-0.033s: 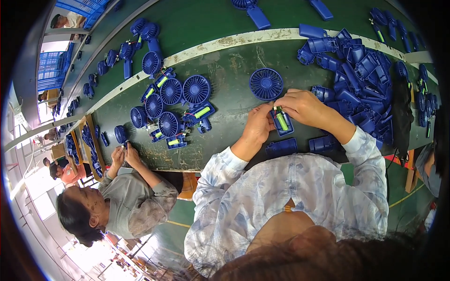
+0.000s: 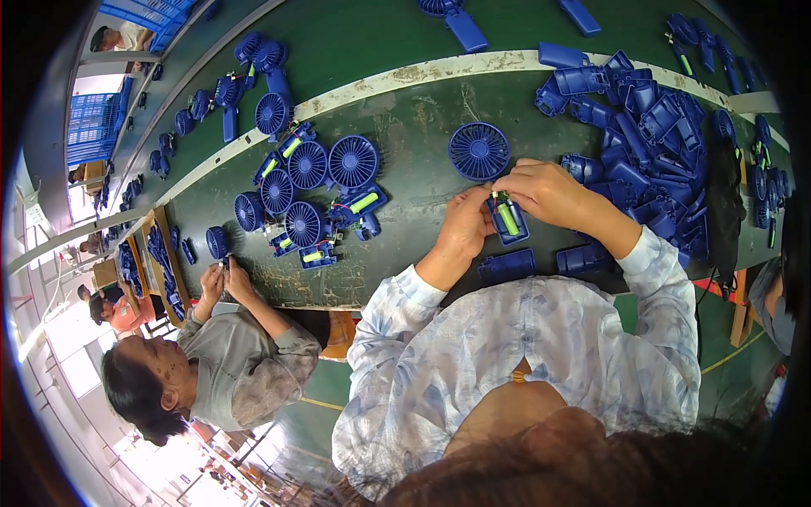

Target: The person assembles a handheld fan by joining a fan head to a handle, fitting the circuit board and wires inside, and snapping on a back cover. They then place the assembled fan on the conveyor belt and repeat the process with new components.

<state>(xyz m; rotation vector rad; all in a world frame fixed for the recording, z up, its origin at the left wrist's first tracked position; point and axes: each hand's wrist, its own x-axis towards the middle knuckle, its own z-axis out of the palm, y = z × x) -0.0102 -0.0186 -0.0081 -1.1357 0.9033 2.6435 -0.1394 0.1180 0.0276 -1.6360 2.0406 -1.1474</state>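
Note:
A blue handheld fan (image 2: 480, 153) lies in front of me, its round grille on the table and its opened handle toward me. In the handle sits a bright green battery (image 2: 508, 220). My left hand (image 2: 465, 225) is closed around the handle's left side. From the right, the fingers of my right hand (image 2: 541, 191) are pinched at the handle's upper end, beside a small whitish part. They hide most of the joint between handle and grille. Just nearer to me lie two loose blue handle covers, one cover (image 2: 507, 266) below the battery and another cover (image 2: 583, 259) to its right.
A heap of blue covers (image 2: 650, 144) stands right of my hands. Several opened fans (image 2: 308, 166) with green batteries cluster at left. A co-worker (image 2: 245, 359) sits at my left, hands on a small fan. A whitish rail (image 2: 405, 78) crosses the table beyond.

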